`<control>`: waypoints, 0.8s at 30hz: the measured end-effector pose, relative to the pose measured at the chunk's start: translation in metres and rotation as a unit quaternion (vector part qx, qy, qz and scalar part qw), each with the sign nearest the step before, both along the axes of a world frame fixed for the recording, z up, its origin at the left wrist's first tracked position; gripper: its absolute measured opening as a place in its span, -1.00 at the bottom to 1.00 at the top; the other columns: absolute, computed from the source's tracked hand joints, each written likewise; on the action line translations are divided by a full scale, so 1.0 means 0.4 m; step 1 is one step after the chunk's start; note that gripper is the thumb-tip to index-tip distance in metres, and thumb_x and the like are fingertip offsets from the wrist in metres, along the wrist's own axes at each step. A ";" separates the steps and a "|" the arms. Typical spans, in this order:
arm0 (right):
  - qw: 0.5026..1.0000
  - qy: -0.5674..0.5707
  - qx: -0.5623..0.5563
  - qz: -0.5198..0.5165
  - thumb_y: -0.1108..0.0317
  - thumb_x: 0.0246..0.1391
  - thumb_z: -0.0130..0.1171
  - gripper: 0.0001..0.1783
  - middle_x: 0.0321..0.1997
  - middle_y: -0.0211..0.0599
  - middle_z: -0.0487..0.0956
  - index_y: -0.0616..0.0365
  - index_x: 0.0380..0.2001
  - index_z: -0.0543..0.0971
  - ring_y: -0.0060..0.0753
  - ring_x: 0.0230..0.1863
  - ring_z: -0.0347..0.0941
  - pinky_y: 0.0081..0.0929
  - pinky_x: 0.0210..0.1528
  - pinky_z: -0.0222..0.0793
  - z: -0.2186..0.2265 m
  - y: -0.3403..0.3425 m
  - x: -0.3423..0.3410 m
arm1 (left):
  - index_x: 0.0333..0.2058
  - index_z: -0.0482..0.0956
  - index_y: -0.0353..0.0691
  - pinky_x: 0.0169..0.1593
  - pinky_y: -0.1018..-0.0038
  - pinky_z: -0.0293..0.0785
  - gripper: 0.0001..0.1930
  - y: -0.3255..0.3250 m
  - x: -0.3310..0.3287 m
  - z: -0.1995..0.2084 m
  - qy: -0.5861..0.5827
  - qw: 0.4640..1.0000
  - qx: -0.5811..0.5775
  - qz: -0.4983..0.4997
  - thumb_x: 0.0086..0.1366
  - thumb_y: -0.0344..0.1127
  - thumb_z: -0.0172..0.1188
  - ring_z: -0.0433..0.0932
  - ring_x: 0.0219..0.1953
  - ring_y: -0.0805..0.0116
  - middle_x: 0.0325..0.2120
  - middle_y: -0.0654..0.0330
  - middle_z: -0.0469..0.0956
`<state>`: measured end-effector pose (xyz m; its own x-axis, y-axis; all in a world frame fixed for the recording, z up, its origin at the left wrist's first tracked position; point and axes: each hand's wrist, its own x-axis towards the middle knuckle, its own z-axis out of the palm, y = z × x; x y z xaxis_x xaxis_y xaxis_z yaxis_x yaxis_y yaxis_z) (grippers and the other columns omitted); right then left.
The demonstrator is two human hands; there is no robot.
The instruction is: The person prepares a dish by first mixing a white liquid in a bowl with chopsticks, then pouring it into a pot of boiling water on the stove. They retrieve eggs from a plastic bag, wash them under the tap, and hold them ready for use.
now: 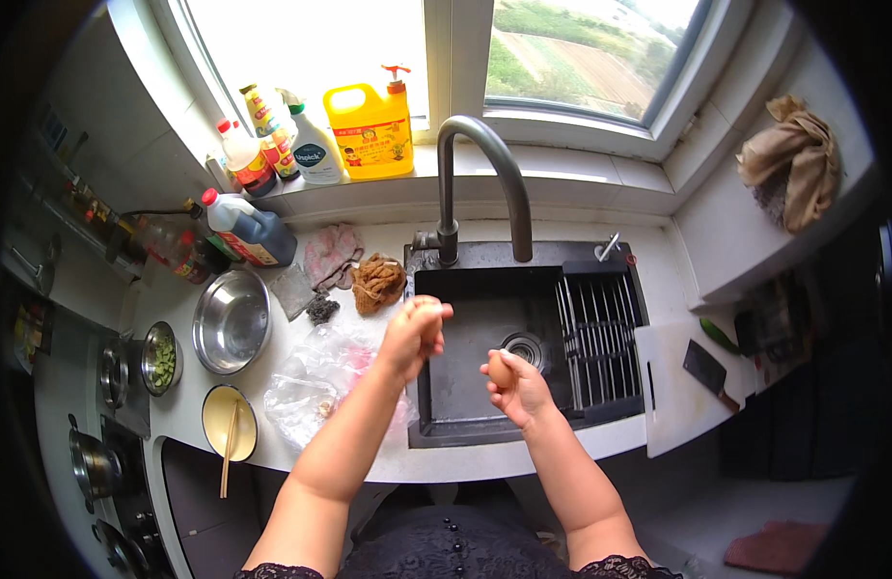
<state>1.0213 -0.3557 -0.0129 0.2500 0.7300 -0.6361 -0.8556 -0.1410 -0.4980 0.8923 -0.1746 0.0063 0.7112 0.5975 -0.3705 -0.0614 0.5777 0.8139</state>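
Over the dark sink [465, 400], my right hand [526, 398] grips a brown egg [501, 370] between thumb and fingers. My left hand [416, 340] is raised over the sink's left edge with its fingers curled closed; whatever may be inside them is hidden. Below the left forearm lies a crumpled clear plastic bag [306, 386] on the counter. A cream bowl [217, 422] with a pair of wooden chopsticks [230, 449] resting in it stands near the counter's front edge, left of the bag.
A grey curved faucet [446, 183] rises behind the sink, and a black rack [605, 338] spans its right side. Right of it, a cleaver [706, 370] lies on a white cutting board [672, 386]. A metal basin [232, 321], rags and bottles stand leftward.
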 end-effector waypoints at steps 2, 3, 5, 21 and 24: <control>0.999 -0.005 -0.019 0.036 0.15 0.15 0.14 -0.77 -0.28 -0.30 0.54 -0.02 -0.18 0.48 -0.47 -0.46 0.44 -0.57 -0.48 0.40 -0.039 0.068 0.049 | -0.16 0.47 -0.10 -0.52 0.58 0.43 -0.75 0.096 0.066 -0.007 0.021 0.998 0.051 0.035 0.20 -0.21 0.19 0.42 -0.61 0.52 -0.58 0.36 0.42; 0.999 -0.003 -0.019 0.041 0.15 0.15 0.14 -0.78 -0.28 -0.30 0.54 -0.03 -0.19 0.48 -0.47 -0.45 0.44 -0.56 -0.48 0.41 -0.044 0.093 0.070 | -0.13 0.49 -0.11 -0.50 0.57 0.43 -0.73 0.137 0.097 -0.009 0.039 0.996 0.071 0.048 0.20 -0.21 0.19 0.42 -0.60 0.53 -0.62 0.38 0.39; 0.999 0.002 -0.018 0.049 0.15 0.15 0.14 -0.78 -0.28 -0.30 0.54 -0.03 -0.20 0.49 -0.46 -0.45 0.45 -0.55 -0.46 0.42 -0.052 0.131 0.109 | -0.06 0.49 -0.11 -0.47 0.57 0.44 -0.64 0.206 0.146 -0.040 0.072 0.990 0.094 0.071 0.18 -0.16 0.23 0.42 -0.59 0.54 -0.61 0.40 0.39; 0.993 -0.022 -0.084 0.086 -0.06 0.14 0.08 -0.63 -0.48 -0.32 0.53 0.03 -0.37 0.46 -0.43 -0.59 0.45 -0.58 -0.65 0.34 -0.154 0.219 0.202 | -0.07 0.39 -0.12 -0.49 0.54 0.50 -0.69 0.059 0.147 -0.095 -0.003 0.988 -0.025 0.152 0.29 -0.15 0.16 0.49 -0.52 0.48 -0.40 0.29 0.46; 0.989 -0.018 -0.081 0.125 -0.08 0.19 -0.03 -0.60 -0.43 -0.37 0.54 0.05 -0.34 0.49 -0.50 -0.54 0.47 -0.60 -0.62 0.35 -0.149 0.211 0.223 | -0.11 0.38 -0.10 -0.49 0.55 0.48 -0.73 -0.026 0.147 -0.115 0.028 0.985 -0.111 0.129 0.28 -0.16 0.13 0.48 -0.54 0.48 -0.40 0.23 0.50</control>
<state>1.1104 -0.2714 -0.0726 0.0987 0.6610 -0.7439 -0.7659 -0.4268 -0.4809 0.9512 -0.1851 -0.0397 0.5208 0.6559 -0.5463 -0.1883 0.7125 0.6759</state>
